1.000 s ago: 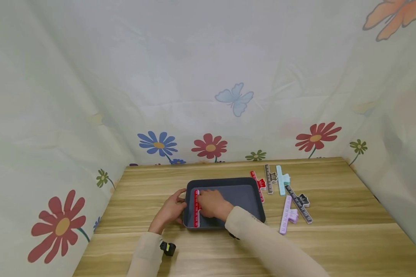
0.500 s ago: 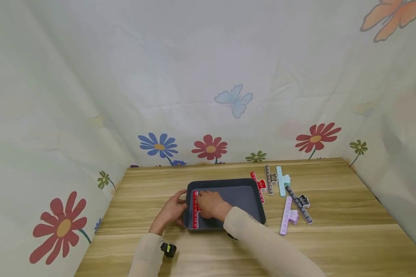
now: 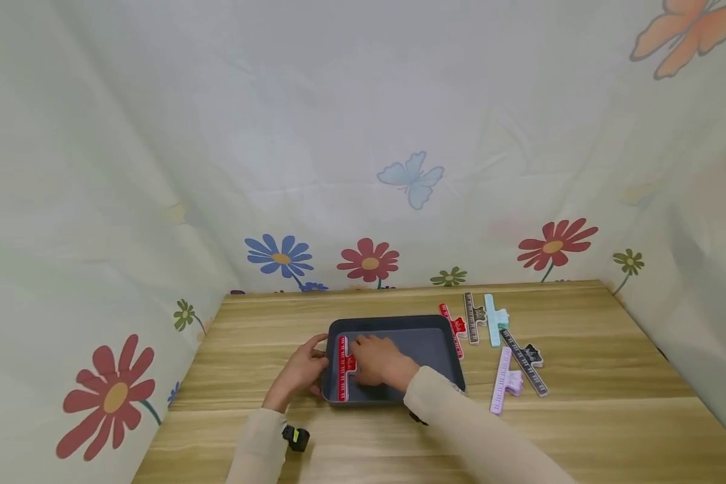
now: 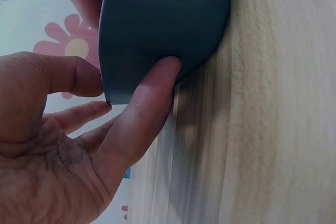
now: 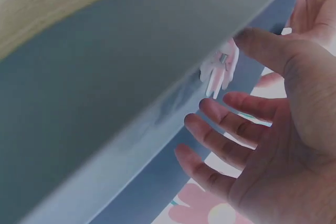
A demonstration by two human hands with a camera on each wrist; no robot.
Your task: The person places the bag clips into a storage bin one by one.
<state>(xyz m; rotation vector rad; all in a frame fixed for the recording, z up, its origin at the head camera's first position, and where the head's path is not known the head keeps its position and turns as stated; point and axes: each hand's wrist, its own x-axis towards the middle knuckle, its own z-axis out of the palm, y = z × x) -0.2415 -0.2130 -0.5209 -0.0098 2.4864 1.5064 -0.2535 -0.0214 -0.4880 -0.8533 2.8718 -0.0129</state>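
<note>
Head view, left hand (image 3: 300,370): thumb and fingers clamped on the tray (image 3: 426,346) at its left end.
Right hand (image 3: 376,361): fingers apart, newly uncovering the red clip (image 3: 342,370); release looks done.
Red clip: inside, beside the left wall.
Other clips (image 3: 492,323): five, rightward on the table (image 3: 248,319).

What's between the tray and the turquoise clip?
The head view shows a red clip, then a grey-brown clip, between the tray and turquoise clip.

No words or numbers are legible — the pale marks (image 3: 342,355) along the leftmost long red clip (image 3: 344,369) are too small.
</note>
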